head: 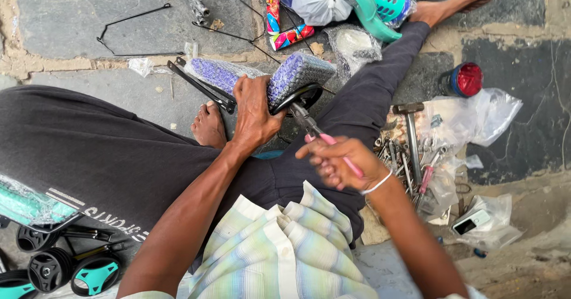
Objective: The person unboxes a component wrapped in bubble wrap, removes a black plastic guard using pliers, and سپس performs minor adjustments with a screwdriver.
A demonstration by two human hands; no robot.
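Striped shirt fills the bottom of the view, with both forearms reaching up and away from it over the dark trousers. Going left to right: a stack of small black and teal wheels sits at the lower left corner. Then comes the left hand, clamped down over a black curved metal bracket that sits under a seat wrapped in purple-patterned bubble wrap.

Just right of it, the right hand is clenched around pink-handled pliers. Their long axis runs up and to the left from the fist, and the nose meets the bracket right beside the left hand's fingers. I think the tips are biting a nut or bolt there, but it's too small to tell. So the left hand is the one on the work, the right stays back along the tool.

Farther right, a hammer lies among loose spanners on clear plastic, well apart from both hands.
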